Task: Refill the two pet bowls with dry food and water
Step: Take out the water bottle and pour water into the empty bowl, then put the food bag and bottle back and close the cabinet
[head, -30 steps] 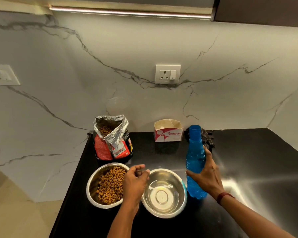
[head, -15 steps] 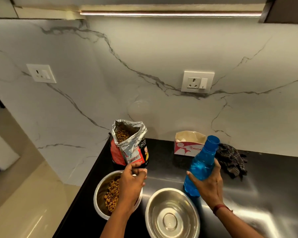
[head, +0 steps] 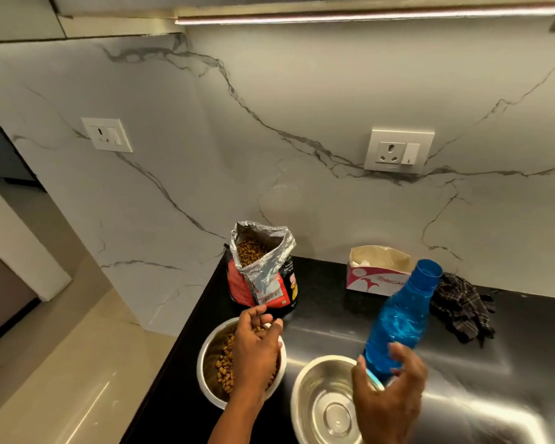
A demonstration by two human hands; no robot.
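Food bowl [head: 212, 363], steel, at 7 o'clock on the black counter [head: 334, 328]: kibble in it, filled as far as can be judged. Water bowl [head: 327, 408] just beside it at 6 o'clock, looks dry. Left hand [head: 257, 347] hovers over the food bowl, fingers loosely curled, gripping nothing visible. Right hand [head: 388, 389] wrapped around the base of the blue bottle [head: 398, 318], which is tilted, neck toward 1 o'clock (cap on or off, cannot tell). Open kibble bag [head: 260, 270] stands at 12 o'clock of the food bowl; tissue box [head: 375, 274] and dark cloth [head: 462, 309] well back at 2 o'clock.

Risks, by judgement: low grip on a tall bottle could let it swing and pour past the rim; splash could wet the neighbouring kibble.
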